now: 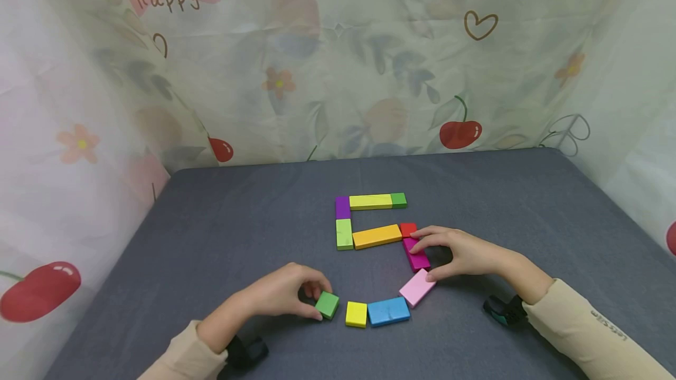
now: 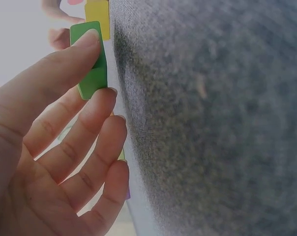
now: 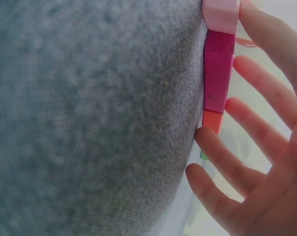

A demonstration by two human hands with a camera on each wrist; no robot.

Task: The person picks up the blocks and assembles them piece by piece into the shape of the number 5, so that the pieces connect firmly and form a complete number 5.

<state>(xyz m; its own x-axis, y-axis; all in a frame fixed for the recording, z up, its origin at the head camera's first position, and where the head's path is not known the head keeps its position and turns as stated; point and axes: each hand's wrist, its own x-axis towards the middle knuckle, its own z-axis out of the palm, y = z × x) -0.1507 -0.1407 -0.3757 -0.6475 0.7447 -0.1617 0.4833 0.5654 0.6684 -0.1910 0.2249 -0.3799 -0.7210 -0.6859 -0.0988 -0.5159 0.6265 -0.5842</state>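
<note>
My left hand (image 1: 280, 293) pinches a small green block (image 1: 327, 305) between thumb and fingers, beside a yellow square block (image 1: 356, 314). In the left wrist view the thumb lies across the green block's face (image 2: 93, 81), with the other fingers loosely bent below it. The right hand (image 1: 465, 253) reaches over the row with spread, relaxed fingers. Its thumb touches the pink block (image 1: 417, 288), and its fingertips rest at the magenta block (image 1: 416, 255) near the red block (image 1: 408, 230). A blue block (image 1: 389, 312) lies between the yellow square and the pink one.
An orange block (image 1: 377, 236), a light green block (image 1: 344, 234), a purple block (image 1: 342, 207), a long yellow block (image 1: 371, 202) and a dark green block (image 1: 398, 200) continue the bent line on the grey cloth (image 1: 253, 210). A patterned curtain (image 1: 338, 63) encloses the table.
</note>
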